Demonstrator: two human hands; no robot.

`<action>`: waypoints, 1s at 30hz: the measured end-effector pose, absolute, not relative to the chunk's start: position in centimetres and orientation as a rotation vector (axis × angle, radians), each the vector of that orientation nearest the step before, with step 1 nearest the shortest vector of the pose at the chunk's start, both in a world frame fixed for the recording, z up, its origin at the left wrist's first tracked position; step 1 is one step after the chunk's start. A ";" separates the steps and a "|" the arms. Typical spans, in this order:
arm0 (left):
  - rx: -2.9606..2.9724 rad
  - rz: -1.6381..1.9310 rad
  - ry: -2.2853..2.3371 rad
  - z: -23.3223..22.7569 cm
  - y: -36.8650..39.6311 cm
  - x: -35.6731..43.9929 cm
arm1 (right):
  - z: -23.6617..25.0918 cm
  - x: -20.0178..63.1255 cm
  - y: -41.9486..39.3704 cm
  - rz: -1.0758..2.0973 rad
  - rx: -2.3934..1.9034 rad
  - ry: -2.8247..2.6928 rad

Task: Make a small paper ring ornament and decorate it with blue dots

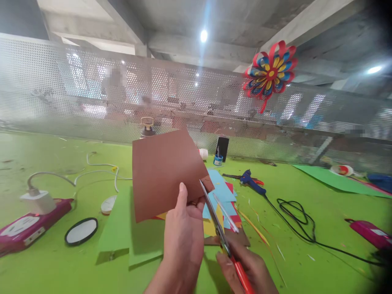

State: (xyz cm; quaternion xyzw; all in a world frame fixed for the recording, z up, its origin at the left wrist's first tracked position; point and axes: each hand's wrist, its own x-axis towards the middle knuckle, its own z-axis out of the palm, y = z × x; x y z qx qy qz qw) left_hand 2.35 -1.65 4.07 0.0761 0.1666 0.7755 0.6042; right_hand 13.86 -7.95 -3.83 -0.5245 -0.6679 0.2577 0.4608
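Observation:
My left hand (185, 226) pinches a sheet of brown paper (165, 167) near its lower right edge, thumb on the front and fingers behind. The sheet is tilted up above the table. In my right hand (245, 261) is a pair of scissors (218, 228) with red handles, their blades pointing up and left. The blade tips lie at the sheet's right edge, where a small corner piece shows a fold or cut line. Below the sheet lies a pile of coloured paper, with light blue sheets (221, 183) uppermost and a pen (226, 214) across them.
Green paper (118, 228) lies left of the pile. A blue glue gun (252, 182) with a coiled black cord sits to the right. A magenta power strip (33, 224) with a white plug is at far left. Behind stands a perforated metal screen (171, 98) bearing a paper flower (271, 73).

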 end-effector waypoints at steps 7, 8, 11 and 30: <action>0.193 1.807 0.425 3.5 -1.3 2.3 | -1.9 14.1 -8.5 1.107 -1.357 -1.477; 0.201 1.803 0.428 3.4 -1.3 2.4 | -1.7 14.2 -8.6 1.153 -1.357 -1.470; 0.213 1.794 0.428 3.3 -1.3 2.4 | -1.6 14.3 -8.7 1.204 -1.361 -1.489; 0.172 1.797 0.434 3.5 -1.4 2.4 | -1.7 14.7 -8.5 1.233 -1.351 -1.490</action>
